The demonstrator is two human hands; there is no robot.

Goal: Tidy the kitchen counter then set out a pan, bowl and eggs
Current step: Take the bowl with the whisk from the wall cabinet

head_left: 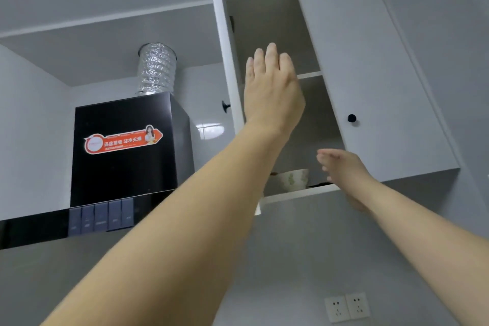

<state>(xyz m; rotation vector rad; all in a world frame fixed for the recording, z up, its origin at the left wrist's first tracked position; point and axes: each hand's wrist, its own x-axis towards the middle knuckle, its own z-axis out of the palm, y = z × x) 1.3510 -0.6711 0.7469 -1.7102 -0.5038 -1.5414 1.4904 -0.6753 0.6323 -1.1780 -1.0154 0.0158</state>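
I look up at a white wall cupboard whose two doors stand open. A pale bowl [293, 179] with a green pattern sits on the bottom shelf [301, 194], partly hidden behind my left forearm. My left hand [272, 90] is raised in front of the cupboard opening, fingers straight and together, holding nothing. My right hand [341, 167] reaches toward the bottom shelf just right of the bowl, fingers extended and empty, not touching the bowl. No pan or eggs are in view.
The left cupboard door [225, 42] swings out edge-on with a black knob; the right door [370, 74] stands ajar with a black knob [351, 118]. A black range hood [127, 153] with a silver duct [156, 69] hangs at left. Wall sockets [347, 307] sit below right.
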